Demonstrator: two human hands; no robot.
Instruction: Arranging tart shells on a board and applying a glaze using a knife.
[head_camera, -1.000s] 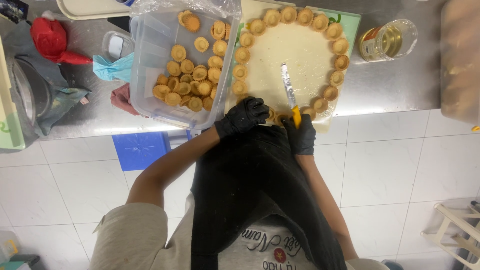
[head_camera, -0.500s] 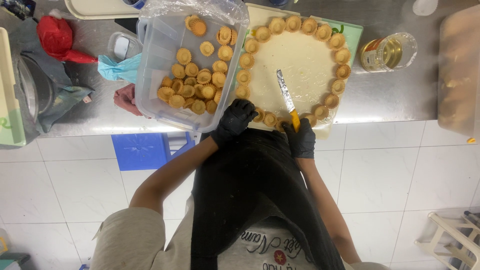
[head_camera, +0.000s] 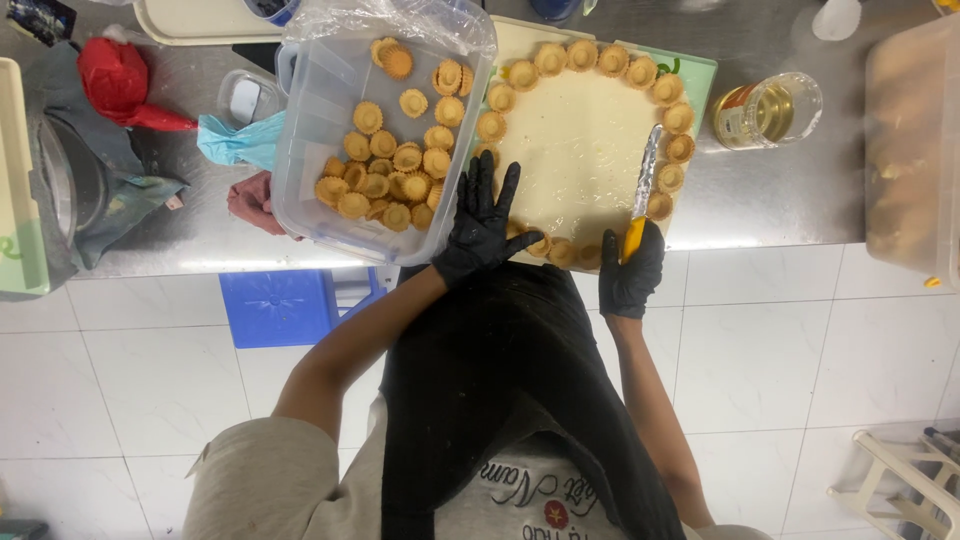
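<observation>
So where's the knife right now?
In the head view the knife is in the right hand, its blade lying on the right side of the pale board, next to the tart shells lining that edge.

Head camera looks straight down; steel counter (head_camera: 760, 210) near.

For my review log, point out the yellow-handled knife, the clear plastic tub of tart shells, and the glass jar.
yellow-handled knife (head_camera: 643, 185), head view, blade middle
clear plastic tub (head_camera: 300, 165), head view, left wall
glass jar (head_camera: 768, 110), head view, side
</observation>
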